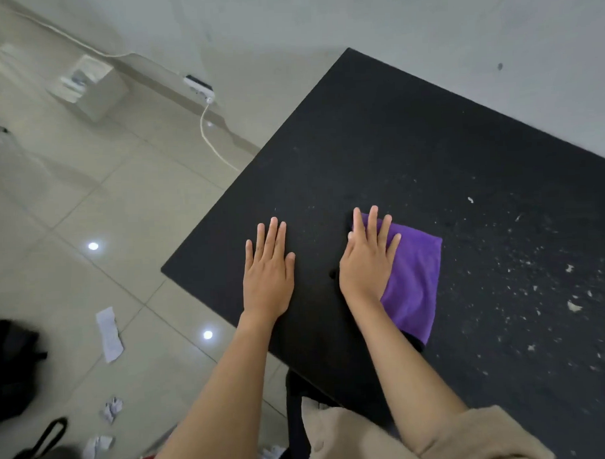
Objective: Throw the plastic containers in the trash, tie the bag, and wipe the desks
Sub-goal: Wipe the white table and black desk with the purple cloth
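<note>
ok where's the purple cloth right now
In the head view the purple cloth lies flat on the black desk, under the right hand, right of the left hand.

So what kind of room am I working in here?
Probably an office or workroom: a black desk against a plain wall, a power strip with a white cable on the tiled floor, and crumpled paper scraps lying there.

Two bare forearms; a loose beige sleeve [479,436] pushed up on the right arm, beige garment below.
</note>
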